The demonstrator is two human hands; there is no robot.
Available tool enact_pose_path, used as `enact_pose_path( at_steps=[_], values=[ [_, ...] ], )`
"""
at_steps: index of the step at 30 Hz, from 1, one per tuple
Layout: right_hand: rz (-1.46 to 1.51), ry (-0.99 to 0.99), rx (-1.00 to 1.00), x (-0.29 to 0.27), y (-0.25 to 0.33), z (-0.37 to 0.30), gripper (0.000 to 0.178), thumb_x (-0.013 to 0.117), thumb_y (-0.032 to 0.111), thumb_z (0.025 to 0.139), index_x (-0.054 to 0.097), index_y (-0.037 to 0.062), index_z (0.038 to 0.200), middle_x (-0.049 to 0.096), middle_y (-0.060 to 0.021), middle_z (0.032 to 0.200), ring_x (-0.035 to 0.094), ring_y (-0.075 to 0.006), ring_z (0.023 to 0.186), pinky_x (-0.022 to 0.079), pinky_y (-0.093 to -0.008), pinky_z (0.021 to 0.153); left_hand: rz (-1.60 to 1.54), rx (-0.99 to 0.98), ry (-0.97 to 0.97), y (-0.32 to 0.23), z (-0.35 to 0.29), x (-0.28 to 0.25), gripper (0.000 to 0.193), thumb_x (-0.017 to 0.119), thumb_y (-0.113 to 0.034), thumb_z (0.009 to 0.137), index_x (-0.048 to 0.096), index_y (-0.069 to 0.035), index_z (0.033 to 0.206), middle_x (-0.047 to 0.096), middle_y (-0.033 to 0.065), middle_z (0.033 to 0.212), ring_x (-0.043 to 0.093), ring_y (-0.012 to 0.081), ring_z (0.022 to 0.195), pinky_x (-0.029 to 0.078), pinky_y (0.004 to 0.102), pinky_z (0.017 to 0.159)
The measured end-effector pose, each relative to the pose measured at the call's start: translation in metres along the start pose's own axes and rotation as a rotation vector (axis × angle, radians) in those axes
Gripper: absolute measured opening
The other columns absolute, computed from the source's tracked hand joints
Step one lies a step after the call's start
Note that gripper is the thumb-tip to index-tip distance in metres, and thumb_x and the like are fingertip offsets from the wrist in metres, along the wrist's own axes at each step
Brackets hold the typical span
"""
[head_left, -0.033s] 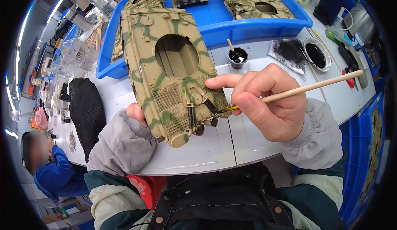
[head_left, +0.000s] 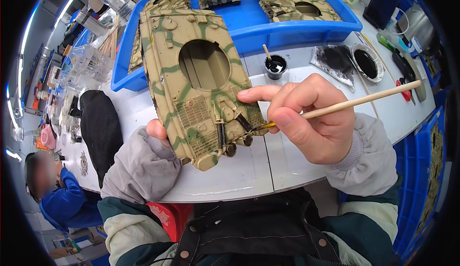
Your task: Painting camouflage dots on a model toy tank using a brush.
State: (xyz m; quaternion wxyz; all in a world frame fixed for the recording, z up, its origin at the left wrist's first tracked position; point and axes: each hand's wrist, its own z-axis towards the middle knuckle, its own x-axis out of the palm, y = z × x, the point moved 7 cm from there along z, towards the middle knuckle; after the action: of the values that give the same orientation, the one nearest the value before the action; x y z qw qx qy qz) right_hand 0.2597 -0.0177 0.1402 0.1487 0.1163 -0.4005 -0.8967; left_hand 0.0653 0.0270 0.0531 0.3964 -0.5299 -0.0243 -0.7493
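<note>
A camouflage-painted model tank hull (head_left: 167, 77), sand-coloured with green stripes and a round hole in its top, is tilted up over the table. My left hand (head_left: 157, 129) grips its left side from beneath; only a fingertip or thumb shows, the rest is hidden by the hull. In my right hand (head_left: 311, 117) a thin paintbrush (head_left: 364, 101) with a pale wooden handle is pinched between thumb and fingers. Its tip meets the hull's rear right corner, beside a dark tube and two exhausts. My right index finger rests on the hull's deck.
A blue tray (head_left: 297, 33) of similar hulls stands behind. A small cup of black paint (head_left: 275, 67), a black-stained bag (head_left: 334, 62) and a dish of black paint (head_left: 366, 63) sit beyond my right hand. A black mesh item (head_left: 100, 132) lies left. A person in blue (head_left: 67, 201) sits further left.
</note>
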Motion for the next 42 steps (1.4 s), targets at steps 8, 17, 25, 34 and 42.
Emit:
enact_pose_path(
  at_steps=[8, 17, 25, 34, 42],
  values=[
    [0.003, 0.01, -0.015, 0.0, -0.001, 0.0, 0.007, 0.049, -0.001, 0.092, 0.044, 0.0028, 0.089, 0.056, -0.0061, 0.072, 0.054, -0.0102, 0.065, 0.045, -0.0571, 0.094, 0.0, -0.031, -0.044, -0.002, -0.006, -0.007, 0.091, 0.069, -0.021, 0.068, 0.023, 0.007, 0.141, 0.033, 0.0336, 0.137, 0.046, 0.0458, 0.12, 0.044, 0.0591, 0.093],
    [-0.007, 0.013, -0.02, 0.002, 0.002, 0.001, 0.007, 0.049, -0.001, 0.092, 0.045, 0.0029, 0.089, 0.055, -0.0056, 0.072, 0.054, -0.0098, 0.065, 0.045, -0.0565, 0.094, 0.134, -0.209, -0.012, -0.043, -0.072, -0.056, 0.092, 0.069, -0.022, 0.07, 0.021, 0.005, 0.142, 0.031, 0.0328, 0.139, 0.044, 0.0458, 0.122, 0.042, 0.0598, 0.095],
    [0.008, 0.005, 0.004, 0.0, -0.002, 0.0, 0.006, 0.049, 0.0, 0.093, 0.044, 0.0025, 0.09, 0.055, -0.0058, 0.071, 0.054, -0.0099, 0.066, 0.045, -0.0561, 0.094, 0.02, -0.027, -0.062, -0.006, -0.042, -0.046, 0.081, 0.068, -0.021, 0.074, 0.03, -0.001, 0.142, 0.037, 0.0221, 0.142, 0.04, 0.0385, 0.128, 0.034, 0.0573, 0.104],
    [0.008, 0.006, 0.016, 0.0, -0.001, 0.0, 0.006, 0.049, 0.0, 0.093, 0.044, 0.0022, 0.09, 0.055, -0.0061, 0.071, 0.055, -0.0103, 0.066, 0.045, -0.0559, 0.094, -0.002, -0.113, -0.008, -0.002, -0.015, -0.01, 0.091, 0.07, -0.023, 0.071, 0.022, 0.005, 0.142, 0.03, 0.0316, 0.141, 0.041, 0.0444, 0.125, 0.041, 0.0584, 0.097],
    [-0.007, 0.005, 0.011, -0.001, -0.002, 0.0, 0.006, 0.048, -0.001, 0.093, 0.043, 0.0025, 0.09, 0.055, -0.006, 0.071, 0.055, -0.0105, 0.065, 0.045, -0.0552, 0.094, 0.076, -0.023, -0.126, -0.006, -0.012, -0.01, 0.087, 0.068, -0.023, 0.069, 0.027, 0.009, 0.138, 0.038, 0.0329, 0.134, 0.052, 0.0427, 0.115, 0.048, 0.0549, 0.092]
  ],
)
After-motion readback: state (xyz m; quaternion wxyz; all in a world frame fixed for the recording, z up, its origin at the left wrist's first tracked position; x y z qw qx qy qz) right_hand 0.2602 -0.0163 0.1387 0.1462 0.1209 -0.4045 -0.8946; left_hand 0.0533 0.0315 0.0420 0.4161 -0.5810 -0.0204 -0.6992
